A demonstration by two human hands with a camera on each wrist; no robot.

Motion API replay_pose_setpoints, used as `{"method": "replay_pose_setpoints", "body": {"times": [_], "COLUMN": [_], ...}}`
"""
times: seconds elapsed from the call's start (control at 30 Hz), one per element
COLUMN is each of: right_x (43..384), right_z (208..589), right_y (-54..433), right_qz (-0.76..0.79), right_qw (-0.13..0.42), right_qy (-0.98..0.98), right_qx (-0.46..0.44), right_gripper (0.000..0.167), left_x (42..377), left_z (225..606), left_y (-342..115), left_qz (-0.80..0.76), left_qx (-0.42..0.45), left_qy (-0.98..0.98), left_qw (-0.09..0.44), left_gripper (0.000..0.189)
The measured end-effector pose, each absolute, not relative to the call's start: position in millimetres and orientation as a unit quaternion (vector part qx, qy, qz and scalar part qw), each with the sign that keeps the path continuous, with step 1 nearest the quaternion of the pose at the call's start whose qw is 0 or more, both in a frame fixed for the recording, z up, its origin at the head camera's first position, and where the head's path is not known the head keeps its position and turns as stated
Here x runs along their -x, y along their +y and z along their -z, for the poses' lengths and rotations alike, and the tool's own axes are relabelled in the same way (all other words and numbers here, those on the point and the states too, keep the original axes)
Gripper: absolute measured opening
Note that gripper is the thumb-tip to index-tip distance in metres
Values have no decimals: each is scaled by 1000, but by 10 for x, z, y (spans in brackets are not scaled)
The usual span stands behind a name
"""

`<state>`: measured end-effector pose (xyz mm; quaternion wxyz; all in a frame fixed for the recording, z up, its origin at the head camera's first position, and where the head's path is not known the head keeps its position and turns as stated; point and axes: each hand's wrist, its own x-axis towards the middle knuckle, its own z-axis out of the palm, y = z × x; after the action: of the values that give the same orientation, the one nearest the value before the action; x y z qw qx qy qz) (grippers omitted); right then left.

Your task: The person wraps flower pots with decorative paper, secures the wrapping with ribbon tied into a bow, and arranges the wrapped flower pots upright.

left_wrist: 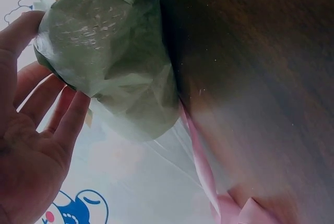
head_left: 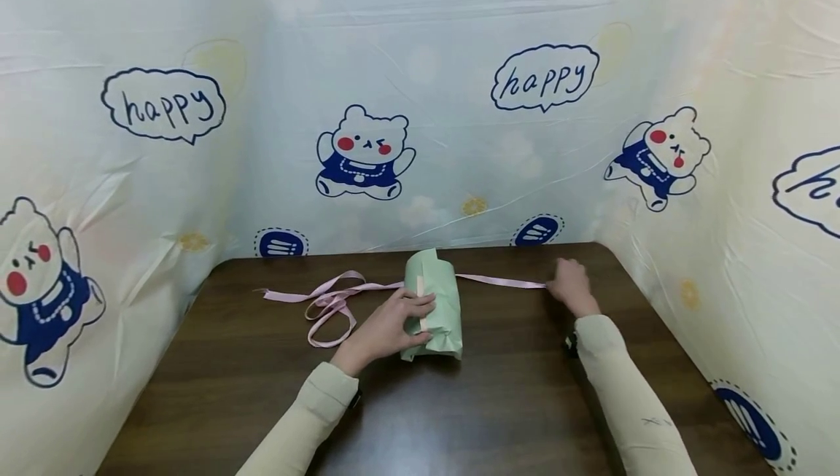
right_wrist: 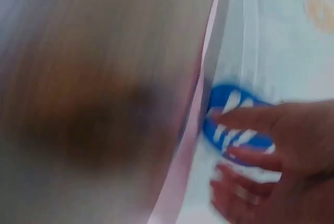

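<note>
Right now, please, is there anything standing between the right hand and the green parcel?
Only the pink ribbon: it runs over the table from the right side of the parcel to the right hand. Nothing else is visible in that gap. The left hand touches the parcel from the left.

Left grip (head_left: pixel 389 324) spread-fingered, right grip (head_left: pixel 572 286) farther forward and apparently loosely curled

Dark brown worktop (head_left: pixel 505 403), a soft gleam at the near side, pale printed cloth (head_left: pixel 446 9) rising behind and along both sides, and there's a red-cheeked bear (head_left: pixel 365 155) mid-back, "happy" bubbles (head_left: pixel 545 77) up either side, blue ovals (head_left: pixel 281 243) low by the far edge
</note>
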<state>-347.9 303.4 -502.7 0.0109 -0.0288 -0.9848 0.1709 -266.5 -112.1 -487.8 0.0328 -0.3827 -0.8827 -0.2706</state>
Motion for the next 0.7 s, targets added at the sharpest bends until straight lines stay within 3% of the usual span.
{"method": "replay_pose_setpoints", "body": {"times": [0.13, 0.3, 0.37, 0.7], "right_x": [3610, 3662, 3642, 3383], "right_z": [5072, 5173, 5193, 5107], "right_y": [2591, 2346, 2376, 3139], "right_qz": [-212, -243, -250, -232], "right_qw": [2, -34, -29, -51], "right_qy": [-972, -962, -961, -969], "right_qx": [-103, -119, -113, -62], "right_gripper": [49, 16, 7, 11], "left_x": [2661, 2657, 2657, 2653], "left_z": [4873, 4881, 4886, 4898], "left_y": [-1095, -1072, -1069, -1121], "left_qz": [274, 277, 278, 274], "left_qx": [390, 390, 390, 373], "left_qy": [-878, -877, -877, -886], "left_qw": [37, 34, 33, 24], "left_gripper": [55, 55, 55, 56]}}
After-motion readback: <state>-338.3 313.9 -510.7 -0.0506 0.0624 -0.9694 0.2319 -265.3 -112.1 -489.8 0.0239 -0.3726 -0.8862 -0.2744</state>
